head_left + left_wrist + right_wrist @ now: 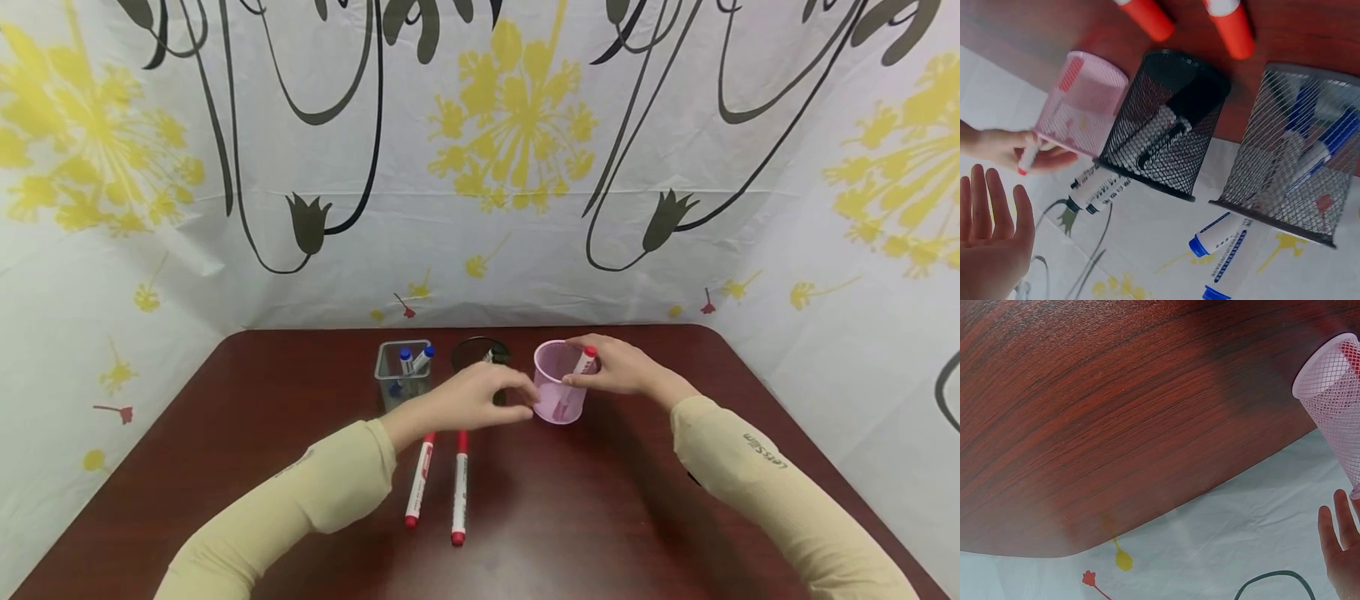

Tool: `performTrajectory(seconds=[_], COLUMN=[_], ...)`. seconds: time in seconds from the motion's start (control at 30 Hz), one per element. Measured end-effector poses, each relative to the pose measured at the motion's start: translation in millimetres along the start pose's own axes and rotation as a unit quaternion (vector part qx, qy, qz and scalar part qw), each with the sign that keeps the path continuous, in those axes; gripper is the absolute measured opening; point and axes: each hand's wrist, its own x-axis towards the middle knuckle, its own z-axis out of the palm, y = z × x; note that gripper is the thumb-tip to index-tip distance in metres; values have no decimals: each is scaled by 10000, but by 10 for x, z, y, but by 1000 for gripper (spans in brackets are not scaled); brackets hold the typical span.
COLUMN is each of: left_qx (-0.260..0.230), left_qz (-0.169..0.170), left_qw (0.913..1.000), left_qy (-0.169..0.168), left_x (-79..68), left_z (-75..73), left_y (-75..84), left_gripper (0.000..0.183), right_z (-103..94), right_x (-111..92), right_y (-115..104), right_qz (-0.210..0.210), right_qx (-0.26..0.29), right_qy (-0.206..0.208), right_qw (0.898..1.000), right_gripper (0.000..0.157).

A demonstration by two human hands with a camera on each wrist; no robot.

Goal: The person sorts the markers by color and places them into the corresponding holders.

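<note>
A pink mesh pen cup stands upright with a red-capped marker leaning inside it. My right hand holds this cup at the rim, thumb across the front and fingers toward the back. The marker's red cap rises between thumb and fingers. My left hand hovers at the cup's left side, fingers loosely extended and holding nothing; contact with the cup is unclear. Behind that hand is a black mesh pen cup with black-capped markers, partly hidden in the head view.
Left of the black cup stands a grey square mesh holder with blue-capped markers. Two red markers, a left one and a right one, lie on the dark wooden table. A patterned white cloth hangs behind.
</note>
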Motion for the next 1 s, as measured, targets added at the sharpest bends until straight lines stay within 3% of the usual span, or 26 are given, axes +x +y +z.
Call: performTrajectory(seconds=[0.1,0.23,0.5,0.67,0.8,1.0], left_qx=[560,1385,2292,3033,3326,3312], left_qz=[240,578,760,841,795,615], left_qw=[9976,9867,9674,9460,9344,9315], left_qy=[-333,-629,-758,-779,-995,-1374], left_x=[-158,-382,-763,-965,-1091,-1232], left_z=[35,85,145,220,264,316], left_y=[35,35,-40,-136,-196,-263], left_gripper=[18,18,15,11,11,16], right_z=[-2,1,3,0,4,4], right_x=[0,0,-2,-1,-2,-3], right_y=[2,19,31,29,32,13], right_qz=[13,40,93,92,88,107], right_qx=[-23,-126,-123,-133,-147,-119], right_qy=[-13,-37,-51,-16,-7,-9], right_qw=[10000,9999,9999,9999,9999,9999], right_gripper=[72,71,72,72,71,71])
